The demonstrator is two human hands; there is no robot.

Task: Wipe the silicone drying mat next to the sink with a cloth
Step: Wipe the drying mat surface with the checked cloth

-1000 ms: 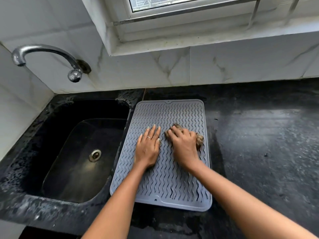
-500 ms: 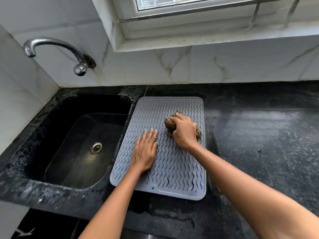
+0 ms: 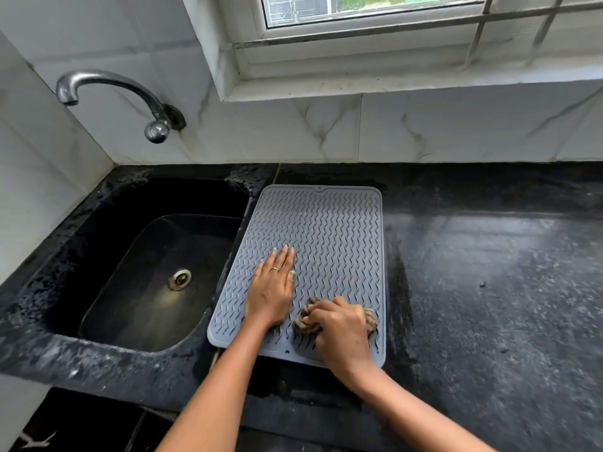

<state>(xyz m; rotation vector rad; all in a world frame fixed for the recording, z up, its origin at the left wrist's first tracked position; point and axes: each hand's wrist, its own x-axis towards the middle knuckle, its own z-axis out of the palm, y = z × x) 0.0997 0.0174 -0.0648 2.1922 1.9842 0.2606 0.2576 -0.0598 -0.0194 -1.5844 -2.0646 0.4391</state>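
**Wiping mat, near corner**

My right hand (image 3: pixel 339 327) grips the bunched cloth (image 3: pixel 306 318), pressed on the mat (image 3: pixel 326 230) at its near right. Left hand (image 3: pixel 272 288) flat, fingers straight, steadying the mat beside the sink (image 3: pixel 156 275) on the worktop (image 3: pixel 489 288). Wiping under way; how much remains unwiped, I cannot tell.

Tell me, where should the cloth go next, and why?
Probably away from the body, up the mat's right side. The right hand grips the bunched cloth near the mat's near right corner, and the ridges beyond it lie open. The left hand presses flat on the mat, which should keep it from sliding.
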